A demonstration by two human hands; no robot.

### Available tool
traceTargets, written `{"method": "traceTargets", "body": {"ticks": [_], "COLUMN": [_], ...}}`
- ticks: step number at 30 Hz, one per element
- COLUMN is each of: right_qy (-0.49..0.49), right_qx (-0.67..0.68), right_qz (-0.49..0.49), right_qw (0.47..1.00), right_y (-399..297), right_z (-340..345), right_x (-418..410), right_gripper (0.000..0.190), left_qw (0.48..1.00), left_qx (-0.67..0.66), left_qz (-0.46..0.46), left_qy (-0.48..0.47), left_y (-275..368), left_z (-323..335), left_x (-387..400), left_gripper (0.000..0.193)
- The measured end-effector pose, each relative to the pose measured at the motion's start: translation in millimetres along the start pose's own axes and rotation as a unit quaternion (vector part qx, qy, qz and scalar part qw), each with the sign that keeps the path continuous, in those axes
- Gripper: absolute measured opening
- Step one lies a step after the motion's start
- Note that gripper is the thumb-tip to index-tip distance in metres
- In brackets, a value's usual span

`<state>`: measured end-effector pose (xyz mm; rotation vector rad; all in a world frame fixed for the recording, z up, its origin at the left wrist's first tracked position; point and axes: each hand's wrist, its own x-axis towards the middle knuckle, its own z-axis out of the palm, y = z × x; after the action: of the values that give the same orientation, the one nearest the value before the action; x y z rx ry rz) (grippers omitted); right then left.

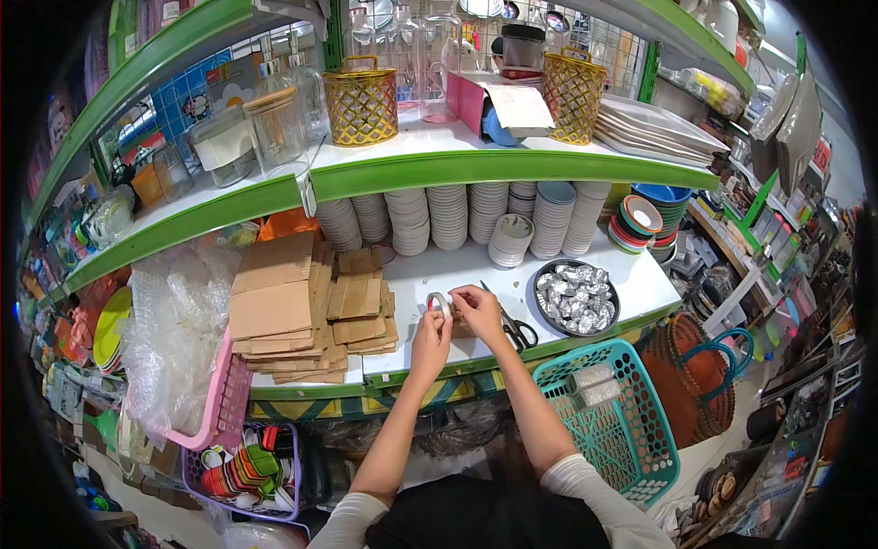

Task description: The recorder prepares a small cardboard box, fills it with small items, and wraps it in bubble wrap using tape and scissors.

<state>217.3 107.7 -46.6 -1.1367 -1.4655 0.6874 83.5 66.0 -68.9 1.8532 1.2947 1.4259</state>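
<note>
My left hand holds a roll of tape upright over the white shelf. Close against the roll's right side, the fingertips of my right hand are pinched together; whether they grip the tape's end cannot be made out. A small brown cardboard piece lies partly hidden beneath my hands. Black-handled scissors rest just right of my right hand. Farther right is a dark round bowl filled with foil-wrapped pieces. Flat cardboard pieces are stacked to the left, with smaller cardboard pieces beside them.
Stacked small bowls line the shelf's back below a green shelf edge. Bubble wrap fills a pink basket at left. A teal basket with wrapped bundles stands lower right, beside a brown woven bag.
</note>
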Motion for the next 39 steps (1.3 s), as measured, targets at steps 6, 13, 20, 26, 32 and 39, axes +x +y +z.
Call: {"method": "traceTargets", "body": {"ticks": [6, 13, 20, 26, 32, 39], "right_qy": [-0.059, -0.074, -0.056, -0.045, -0.049, -0.059], "right_qx": [0.042, -0.067, -0.065, 0.055, 0.043, -0.001], "right_qz": [-0.025, -0.071, -0.059, -0.003, -0.025, -0.061], "right_qw": [0.997, 0.992, 0.995, 0.997, 0.998, 0.996], "right_y": [-15, -19, -21, 0, -7, -6], "right_z": [-2, -4, -2, -2, -3, -5], "right_x": [-8, -11, -15, -13, -12, -13], "right_gripper": [0.022, 0.031, 0.027, 0.023, 0.028, 0.031], "left_qw": [1.000, 1.000, 0.998, 0.984, 0.991, 0.987], "left_qx": [0.011, -0.012, -0.004, 0.131, 0.106, 0.143], "left_qz": [0.003, -0.006, -0.048, 0.080, 0.070, 0.042], "left_qy": [0.004, -0.010, -0.038, 0.087, 0.046, 0.057], "left_y": [-1, -1, 4, 10, -1, -3], "left_z": [-6, -3, -11, -13, -23, -17], "left_x": [2, -4, -8, -4, 7, 8], "left_gripper": [0.020, 0.025, 0.047, 0.068, 0.086, 0.087]}}
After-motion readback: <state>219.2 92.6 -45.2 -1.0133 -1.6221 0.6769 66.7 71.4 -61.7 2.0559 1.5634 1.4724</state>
